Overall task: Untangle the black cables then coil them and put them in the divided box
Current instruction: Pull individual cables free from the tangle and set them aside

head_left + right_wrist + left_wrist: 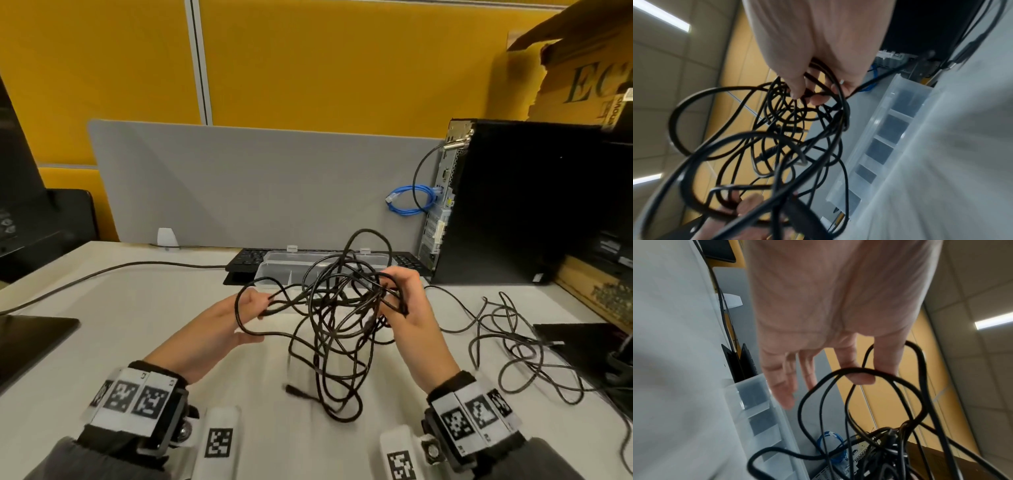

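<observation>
The right hand (407, 301) is raised above the table (144, 315), its thumb and fingers pinched around several strands at the top of the black cables (339, 318); the left hand (236, 318) is level with it on the other side of the tangle, thumb and forefinger pinching one loop while the other fingers lie loosely extended. Between the two grips the strands cross in a dense knot, and below them long loops hang down to the tabletop, where a plug end lies toward the person. Just beyond both grips, partly hidden by the tangle, sits the divided box (274, 270), clear plastic with its lid open and its compartments visible in the wrist views, resting against a black keyboard (246, 260). Beyond that a grey screen (239, 185) closes the far edge. Outward from the right grip, more thin black cable (507, 346) sprawls on the table, and a black computer tower (513, 205) stands behind it. Outward from the left grip the pale tabletop lies bare up to a dark flat panel (30, 339) at the edge. The cables are thin, matte black and mixed in thickness.
</observation>
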Available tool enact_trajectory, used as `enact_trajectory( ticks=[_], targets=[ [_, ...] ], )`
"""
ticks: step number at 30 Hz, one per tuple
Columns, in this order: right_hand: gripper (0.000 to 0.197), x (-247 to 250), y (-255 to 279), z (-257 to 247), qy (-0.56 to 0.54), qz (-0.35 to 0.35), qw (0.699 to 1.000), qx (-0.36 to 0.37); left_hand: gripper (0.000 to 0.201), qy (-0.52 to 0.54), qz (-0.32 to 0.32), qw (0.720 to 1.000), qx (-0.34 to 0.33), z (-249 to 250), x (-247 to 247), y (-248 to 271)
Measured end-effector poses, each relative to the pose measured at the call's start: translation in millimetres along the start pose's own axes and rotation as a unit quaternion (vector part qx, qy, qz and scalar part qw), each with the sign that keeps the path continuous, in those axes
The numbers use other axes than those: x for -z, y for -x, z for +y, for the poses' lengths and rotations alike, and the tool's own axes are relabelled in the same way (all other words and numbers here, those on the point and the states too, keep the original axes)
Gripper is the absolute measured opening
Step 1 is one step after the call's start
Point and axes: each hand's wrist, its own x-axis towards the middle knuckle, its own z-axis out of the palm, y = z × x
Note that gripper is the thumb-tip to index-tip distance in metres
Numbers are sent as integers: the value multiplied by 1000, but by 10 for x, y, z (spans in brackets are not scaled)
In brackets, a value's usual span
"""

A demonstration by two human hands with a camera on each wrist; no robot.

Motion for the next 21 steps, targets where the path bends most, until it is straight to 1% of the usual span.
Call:
enact_trajectory(
  ticks=[1,3,4,6,7,9,10,11,12,13,14,16,17,18,19,21],
  targets=[
    [46,-2,5,-17,6,8,1000,15,93,-6,0,1000,8,-16,-2,-11],
    [46,-9,25,-36,15,13,999,29,94,-6,-2,1000,26,-20,-3,-4],
    [45,-10,32,-42,17,14,999,31,88,-9,-5,999,32,-8,-6,7],
    [43,-9,40,-44,19,15,999,25,67,-19,3,999,46,27,-20,30],
    [40,-10,41,-42,21,16,999,21,53,-20,22,998,52,42,-17,30],
    [32,-7,33,-29,23,20,999,13,25,-5,103,993,51,56,30,7],
    [28,-6,27,-17,23,21,999,8,17,-2,143,989,45,77,53,10],
    [25,-6,22,-7,21,22,1000,2,15,-5,176,984,34,97,71,15],
    [22,-12,19,1,20,21,1000,-4,15,-9,190,982,18,115,81,25],
    [20,-22,20,2,19,18,1000,-10,16,-12,183,983,2,140,73,39],
    [19,-36,25,-6,17,14,1000,-16,27,-15,155,988,-12,170,46,64],
    [17,-76,45,-32,8,2,1000,-28,63,-44,62,997,-26,208,-38,107],
    [17,-101,59,-44,4,-6,999,-33,70,-69,14,997,-18,220,-100,124],
    [17,-125,75,-56,2,-15,999,-38,67,-87,-33,996,-6,230,-173,143],
    [17,-147,91,-66,3,-26,999,-42,57,-105,-67,992,10,221,-233,153],
    [17,-180,113,-73,8,-49,998,-48,40,-124,-98,987,22,200,-320,165]
  ],
)
